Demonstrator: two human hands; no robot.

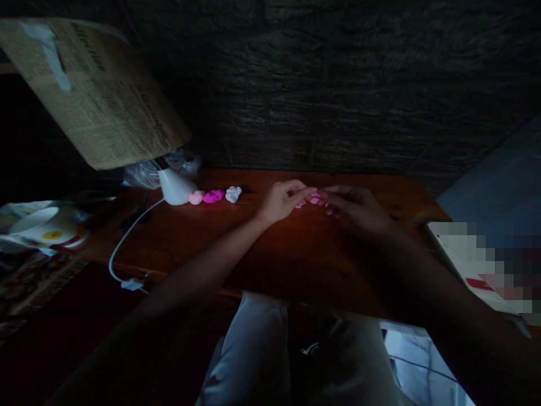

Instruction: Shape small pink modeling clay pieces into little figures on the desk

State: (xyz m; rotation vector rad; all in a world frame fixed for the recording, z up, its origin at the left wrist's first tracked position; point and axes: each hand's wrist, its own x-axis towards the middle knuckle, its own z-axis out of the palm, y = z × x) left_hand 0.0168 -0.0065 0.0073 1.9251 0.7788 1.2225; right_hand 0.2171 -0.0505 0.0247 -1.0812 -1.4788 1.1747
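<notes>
Over the far part of the wooden table [253, 254], my left hand [284, 200] and my right hand [353, 206] meet, fingertips close together. Between them they pinch a small piece of pink modelling clay [314, 197]. Another bit of pink shows just under my left fingertips; whether it is joined to the piece is unclear. To the left of my hands sit three lumps in a row: a white lump of clay [233, 194], a magenta lump of clay [213, 195] and a pale pink lump of clay [196, 197].
A lamp with a newsprint shade [110, 101] and white base [175, 187] stands at the left, its white cord [116, 242] hanging over the front edge. Clear plastic [143, 173] lies behind it. A white paper cup [46, 225] is far left. A dark stone wall [296, 90] rises behind.
</notes>
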